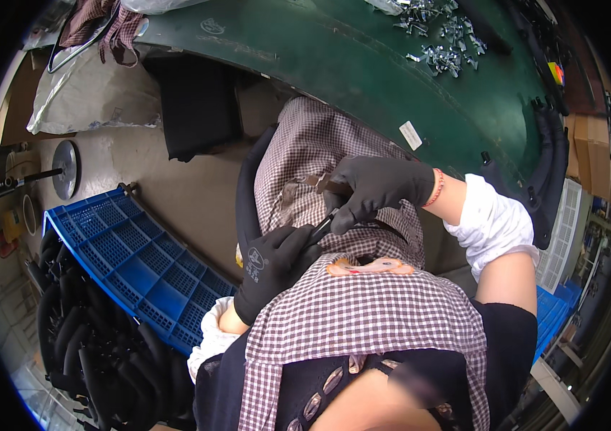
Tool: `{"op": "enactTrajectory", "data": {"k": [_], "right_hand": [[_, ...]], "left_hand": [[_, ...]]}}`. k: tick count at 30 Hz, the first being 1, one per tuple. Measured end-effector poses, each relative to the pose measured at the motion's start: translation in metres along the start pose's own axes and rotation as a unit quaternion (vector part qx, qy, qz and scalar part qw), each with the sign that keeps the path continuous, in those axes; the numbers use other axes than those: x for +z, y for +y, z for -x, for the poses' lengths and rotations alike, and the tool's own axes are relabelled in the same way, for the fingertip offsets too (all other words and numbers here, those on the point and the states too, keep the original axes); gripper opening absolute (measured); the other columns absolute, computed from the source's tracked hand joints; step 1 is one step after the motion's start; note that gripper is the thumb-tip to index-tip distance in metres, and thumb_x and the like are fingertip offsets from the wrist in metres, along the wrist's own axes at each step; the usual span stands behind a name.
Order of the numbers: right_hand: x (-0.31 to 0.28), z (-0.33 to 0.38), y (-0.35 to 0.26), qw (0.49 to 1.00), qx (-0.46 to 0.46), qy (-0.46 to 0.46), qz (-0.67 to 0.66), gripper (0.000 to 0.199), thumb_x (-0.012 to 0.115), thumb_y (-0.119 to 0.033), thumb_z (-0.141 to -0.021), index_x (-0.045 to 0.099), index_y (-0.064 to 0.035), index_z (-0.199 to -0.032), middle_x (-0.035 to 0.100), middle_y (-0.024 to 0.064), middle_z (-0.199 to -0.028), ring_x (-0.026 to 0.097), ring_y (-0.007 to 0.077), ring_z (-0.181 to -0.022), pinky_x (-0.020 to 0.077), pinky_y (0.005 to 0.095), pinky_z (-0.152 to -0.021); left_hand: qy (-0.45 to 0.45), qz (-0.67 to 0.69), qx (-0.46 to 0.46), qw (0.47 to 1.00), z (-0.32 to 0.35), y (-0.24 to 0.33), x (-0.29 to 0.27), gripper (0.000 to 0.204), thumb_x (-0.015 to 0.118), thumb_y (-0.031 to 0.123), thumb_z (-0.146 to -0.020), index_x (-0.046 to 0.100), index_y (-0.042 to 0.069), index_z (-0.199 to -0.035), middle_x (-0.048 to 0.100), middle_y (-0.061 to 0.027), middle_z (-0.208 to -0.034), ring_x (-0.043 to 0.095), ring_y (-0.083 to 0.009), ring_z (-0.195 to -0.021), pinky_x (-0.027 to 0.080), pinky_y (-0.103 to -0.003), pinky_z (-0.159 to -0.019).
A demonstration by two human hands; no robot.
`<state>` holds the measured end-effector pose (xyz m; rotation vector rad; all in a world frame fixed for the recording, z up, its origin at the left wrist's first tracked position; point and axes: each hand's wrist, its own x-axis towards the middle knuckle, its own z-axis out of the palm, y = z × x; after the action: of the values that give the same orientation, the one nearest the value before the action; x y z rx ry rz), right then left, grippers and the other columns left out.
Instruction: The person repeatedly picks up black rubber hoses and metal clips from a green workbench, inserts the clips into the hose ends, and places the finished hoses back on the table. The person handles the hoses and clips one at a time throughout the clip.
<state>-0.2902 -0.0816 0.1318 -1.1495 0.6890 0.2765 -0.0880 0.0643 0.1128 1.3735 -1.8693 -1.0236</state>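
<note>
Both my hands wear black gloves and meet over my lap, above a brown-and-white checked apron [305,144]. My left hand [277,266] is closed around a thin black rod-like piece [322,228], whose end points up toward my other hand. My right hand [381,188] is closed on a worn metal tool [313,182]; its flat end sticks out to the left past the fingers, and the rest is hidden in the palm. The right thumb lies close to the tip of the black piece; whether they touch, I cannot tell.
A green table [363,79] curves across ahead, with a heap of small shiny metal clips [445,50] and a white label [410,135]. Black padded tubes [549,158] lie at its right. On the left, a blue plastic crate [140,258] leans beside piled black tubes [104,345].
</note>
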Motion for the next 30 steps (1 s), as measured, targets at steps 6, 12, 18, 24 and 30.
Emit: {"op": "enactTrajectory", "data": {"k": [6, 12, 18, 24, 30], "right_hand": [[-0.001, -0.026, 0.032, 0.992, -0.05, -0.06, -0.101, 0.02, 0.08, -0.015, -0.072, 0.065, -0.0014, -0.074, 0.06, 0.0008, -0.064, 0.052, 0.0073, -0.055, 0.0392, 0.0242, -0.049], [0.002, -0.035, 0.039, 0.986, -0.076, -0.088, -0.12, 0.025, 0.078, -0.019, -0.075, 0.066, -0.001, -0.085, 0.062, 0.0024, -0.07, 0.056, 0.0095, -0.061, 0.0429, 0.0253, -0.055], [-0.015, 0.007, 0.009, 0.927, -0.162, 0.149, 0.302, 0.027, 0.065, -0.024, -0.086, 0.064, 0.0001, -0.098, 0.065, 0.0109, -0.085, 0.062, 0.0265, -0.081, 0.0482, 0.0374, -0.072], [-0.02, 0.038, -0.007, 0.895, -0.185, 0.077, 0.399, 0.011, 0.062, -0.006, -0.085, 0.062, 0.0008, -0.093, 0.063, 0.013, -0.084, 0.06, 0.03, -0.076, 0.0477, 0.0364, -0.068], [-0.028, 0.04, -0.014, 0.906, -0.158, 0.077, 0.385, 0.011, 0.062, -0.009, -0.084, 0.061, 0.001, -0.089, 0.06, 0.0119, -0.078, 0.059, 0.029, -0.072, 0.0469, 0.0372, -0.066]], "left_hand": [[0.0, -0.003, -0.005, 1.0, 0.001, -0.001, -0.002, 0.028, 0.072, 0.015, -0.077, 0.065, -0.001, -0.099, 0.062, -0.0131, -0.074, 0.062, -0.026, -0.062, 0.047, -0.036, -0.055], [-0.005, 0.009, -0.002, 1.0, -0.002, 0.0, -0.006, 0.029, 0.073, 0.015, -0.076, 0.066, -0.001, -0.1, 0.063, -0.0133, -0.075, 0.062, -0.0263, -0.062, 0.048, -0.036, -0.055], [0.018, 0.021, -0.046, 0.999, -0.002, 0.001, -0.004, 0.028, 0.072, 0.011, -0.078, 0.065, -0.001, -0.102, 0.064, -0.0145, -0.078, 0.063, -0.026, -0.064, 0.048, -0.035, -0.057], [0.019, 0.051, -0.059, 0.997, -0.003, 0.0, -0.004, 0.027, 0.071, 0.009, -0.079, 0.065, -0.002, -0.103, 0.065, -0.0156, -0.08, 0.063, -0.0257, -0.065, 0.049, -0.034, -0.059], [0.033, 0.046, -0.044, 0.997, 0.003, -0.005, -0.001, 0.028, 0.071, 0.009, -0.078, 0.065, -0.002, -0.103, 0.065, -0.0159, -0.08, 0.063, -0.0259, -0.065, 0.049, -0.034, -0.059]]}}
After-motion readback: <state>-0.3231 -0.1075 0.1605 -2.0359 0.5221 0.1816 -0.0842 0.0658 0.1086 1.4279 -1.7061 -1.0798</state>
